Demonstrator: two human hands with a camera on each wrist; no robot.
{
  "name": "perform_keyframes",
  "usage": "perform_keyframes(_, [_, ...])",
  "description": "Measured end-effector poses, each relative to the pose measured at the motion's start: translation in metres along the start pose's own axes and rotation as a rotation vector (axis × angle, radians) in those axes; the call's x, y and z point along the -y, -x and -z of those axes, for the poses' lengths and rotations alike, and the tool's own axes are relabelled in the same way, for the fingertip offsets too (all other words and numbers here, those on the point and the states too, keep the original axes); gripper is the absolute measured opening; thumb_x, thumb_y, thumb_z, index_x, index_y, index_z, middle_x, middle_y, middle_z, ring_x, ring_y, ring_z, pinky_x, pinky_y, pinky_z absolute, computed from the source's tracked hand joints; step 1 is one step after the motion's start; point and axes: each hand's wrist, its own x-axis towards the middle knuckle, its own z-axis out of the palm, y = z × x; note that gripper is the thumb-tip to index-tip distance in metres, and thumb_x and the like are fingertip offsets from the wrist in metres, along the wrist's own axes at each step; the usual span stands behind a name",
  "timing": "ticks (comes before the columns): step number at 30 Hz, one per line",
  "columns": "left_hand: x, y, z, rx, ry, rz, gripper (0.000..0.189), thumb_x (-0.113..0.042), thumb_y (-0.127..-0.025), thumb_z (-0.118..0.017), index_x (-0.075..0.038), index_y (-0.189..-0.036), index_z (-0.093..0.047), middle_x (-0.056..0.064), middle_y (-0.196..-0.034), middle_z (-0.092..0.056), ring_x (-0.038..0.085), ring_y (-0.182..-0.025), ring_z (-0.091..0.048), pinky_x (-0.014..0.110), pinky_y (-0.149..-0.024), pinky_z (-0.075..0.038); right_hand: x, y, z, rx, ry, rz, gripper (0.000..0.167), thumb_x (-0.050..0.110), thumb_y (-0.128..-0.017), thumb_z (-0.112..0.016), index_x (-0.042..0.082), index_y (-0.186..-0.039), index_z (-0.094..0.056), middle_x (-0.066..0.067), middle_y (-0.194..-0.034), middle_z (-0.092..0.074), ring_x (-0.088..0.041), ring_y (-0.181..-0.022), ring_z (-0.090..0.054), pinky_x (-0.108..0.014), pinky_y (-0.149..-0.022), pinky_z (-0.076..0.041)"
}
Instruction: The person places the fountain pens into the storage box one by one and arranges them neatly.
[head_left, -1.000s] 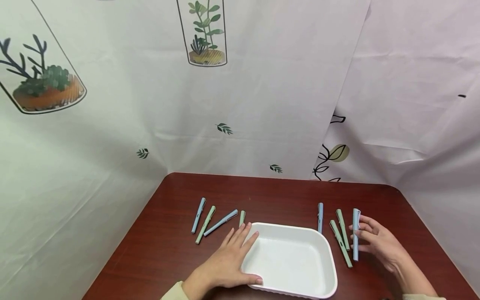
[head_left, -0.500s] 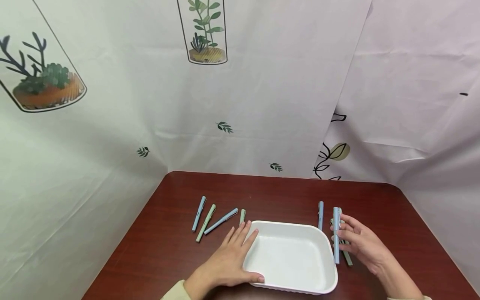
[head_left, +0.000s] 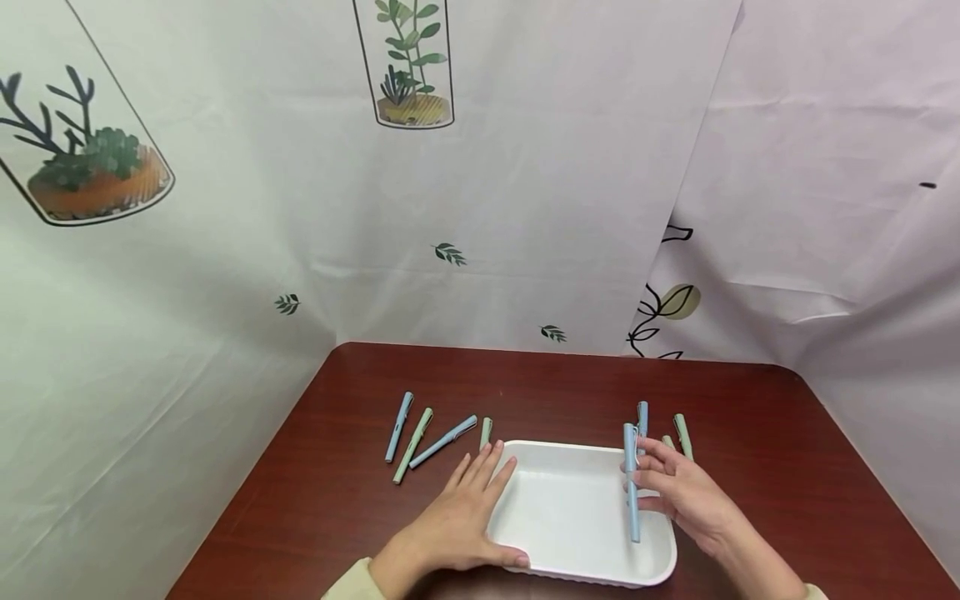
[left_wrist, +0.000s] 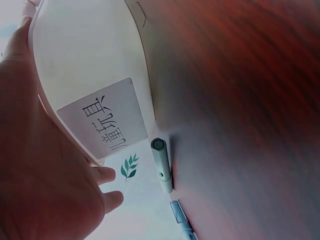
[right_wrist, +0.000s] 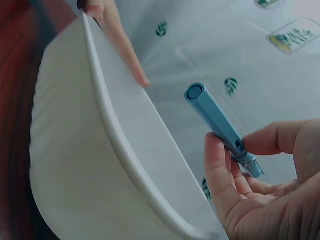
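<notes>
A blue pen [head_left: 632, 487] with a clip is pinched between the thumb and fingers of my right hand [head_left: 686, 496], held over the right part of a white tray [head_left: 558, 521]. The right wrist view shows the same pen [right_wrist: 217, 117] above the level of the tray's rim [right_wrist: 107, 117]. My left hand [head_left: 461, 517] lies spread along the tray's left edge, its thumb on the near rim and the fingers straight. In the left wrist view, a label [left_wrist: 107, 120] with printed characters is on the tray's outer wall, beside this hand.
Left of the tray lie blue pens [head_left: 399, 427] and green pens [head_left: 412, 446], one green pen [head_left: 486, 431] close to its far left corner. Behind and right of it are another blue pen [head_left: 642, 417] and two green pens [head_left: 683, 435]. A printed cloth surrounds the brown table [head_left: 555, 387].
My right hand has carried the blue pen leftward, from beside the green pens on the right to over the tray. The left hand has stayed at the tray's left edge.
</notes>
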Motion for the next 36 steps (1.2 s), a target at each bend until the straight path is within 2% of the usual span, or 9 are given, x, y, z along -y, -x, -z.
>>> perform_keyframes(8, [-0.002,-0.002,0.001,0.006,0.009,0.003,0.118,-0.088,-0.079,-0.051,-0.008,-0.162,-0.023,0.015,-0.169,-0.012,0.034,-0.155,-0.017,0.056,-0.121,-0.023,-0.004,-0.005,-0.023,-0.027,-0.02,-0.044,0.073,0.003,-0.096,-0.059,-0.007,-0.155,-0.017,-0.001,-0.105,-0.058,-0.011,-0.09,-0.063,-0.034,-0.079,-0.059])
perform_keyframes(20, [0.0,0.0,0.001,0.031,0.034,0.013,0.119,-0.088,-0.078,-0.052,-0.009,-0.162,-0.021,0.013,-0.17,-0.011,0.034,-0.155,-0.016,0.057,-0.121,-0.023,-0.019,-0.013,-0.052,-0.006,-0.08,-0.027,0.069,0.002,-0.095,-0.058,-0.012,-0.151,-0.021,-0.001,-0.104,-0.058,-0.011,-0.09,-0.063,-0.033,-0.077,-0.06])
perform_keyframes(28, [0.0,-0.001,0.0,0.063,0.053,0.049,0.12,-0.084,-0.077,-0.06,-0.012,-0.163,-0.019,0.012,-0.17,-0.011,0.031,-0.156,-0.014,0.057,-0.122,-0.02,-0.024,-0.019,-0.071,-0.011,-0.072,-0.021,0.069,0.002,-0.092,-0.059,-0.013,-0.15,-0.024,-0.006,-0.106,-0.06,-0.013,-0.092,-0.063,-0.034,-0.076,-0.06])
perform_keyframes(36, [-0.002,-0.002,0.003,0.052,0.053,0.036,0.12,-0.086,-0.078,-0.056,-0.01,-0.163,-0.019,0.014,-0.17,-0.013,0.031,-0.156,-0.014,0.057,-0.121,-0.021,-0.031,-0.024,-0.085,0.018,-0.084,-0.02,0.065,0.0,-0.093,-0.058,-0.013,-0.148,-0.026,-0.006,-0.103,-0.061,-0.015,-0.091,-0.064,-0.034,-0.075,-0.06])
